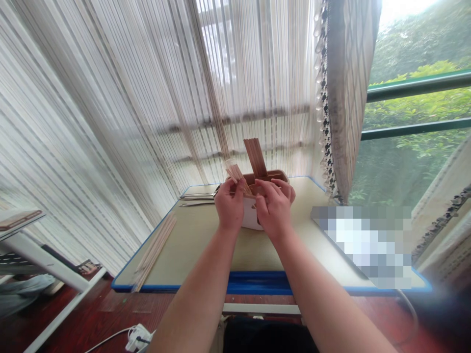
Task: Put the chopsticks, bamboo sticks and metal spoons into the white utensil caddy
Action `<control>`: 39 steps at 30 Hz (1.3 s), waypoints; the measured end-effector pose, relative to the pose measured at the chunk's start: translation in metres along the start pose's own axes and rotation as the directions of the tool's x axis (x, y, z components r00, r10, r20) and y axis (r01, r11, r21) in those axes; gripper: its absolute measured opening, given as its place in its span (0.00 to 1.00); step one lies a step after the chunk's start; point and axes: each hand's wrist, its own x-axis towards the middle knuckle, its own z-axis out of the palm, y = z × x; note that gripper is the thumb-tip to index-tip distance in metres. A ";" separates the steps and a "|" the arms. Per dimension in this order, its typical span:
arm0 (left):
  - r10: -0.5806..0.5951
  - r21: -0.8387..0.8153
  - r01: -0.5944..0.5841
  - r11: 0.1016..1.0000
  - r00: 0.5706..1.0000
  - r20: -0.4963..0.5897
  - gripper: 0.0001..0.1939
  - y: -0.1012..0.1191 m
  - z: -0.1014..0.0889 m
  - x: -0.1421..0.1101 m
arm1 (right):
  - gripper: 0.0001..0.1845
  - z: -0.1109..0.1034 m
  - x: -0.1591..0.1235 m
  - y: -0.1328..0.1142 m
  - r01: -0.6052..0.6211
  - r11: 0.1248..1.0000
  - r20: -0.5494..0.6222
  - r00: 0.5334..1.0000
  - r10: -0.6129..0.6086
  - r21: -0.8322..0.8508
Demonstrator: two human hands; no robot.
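Note:
A white holder with a brown rim (276, 175) stands on the far middle of the beige table (206, 245). Brown chopsticks (255, 157) stick up out of it. My left hand (228, 206) is closed round a bundle of pale wooden chopsticks (235, 174), tilted left over the holder's front. My right hand (274, 208) rests against the holder's front, fingers curled at the rim beside the bundle. Whether it grips anything is hidden.
Metal cutlery (196, 197) lies on the table left of the holder. Long pale sticks (152, 252) lie along the table's left edge. A blurred flat thing (368, 245) covers the right side. Striped curtains hang behind; a white cable and plug (138, 338) lie on the floor.

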 end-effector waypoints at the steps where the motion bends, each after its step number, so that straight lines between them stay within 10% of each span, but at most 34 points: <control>1: -0.001 0.009 0.001 1.000 1.000 0.001 0.15 0.000 0.000 -0.001 | 0.18 0.000 0.000 0.000 -0.013 1.000 -0.008 1.000 0.013 -0.002; 10: 0.168 0.239 -0.158 0.958 0.985 -0.022 0.11 0.002 -0.001 -0.002 | 0.13 0.000 0.000 -0.003 -0.005 0.999 0.002 1.000 0.006 -0.036; 39: 0.212 0.240 -0.184 0.953 0.973 -0.095 0.17 0.002 -0.002 -0.004 | 0.13 0.002 0.001 0.002 -0.028 1.000 -0.083 0.996 0.028 0.001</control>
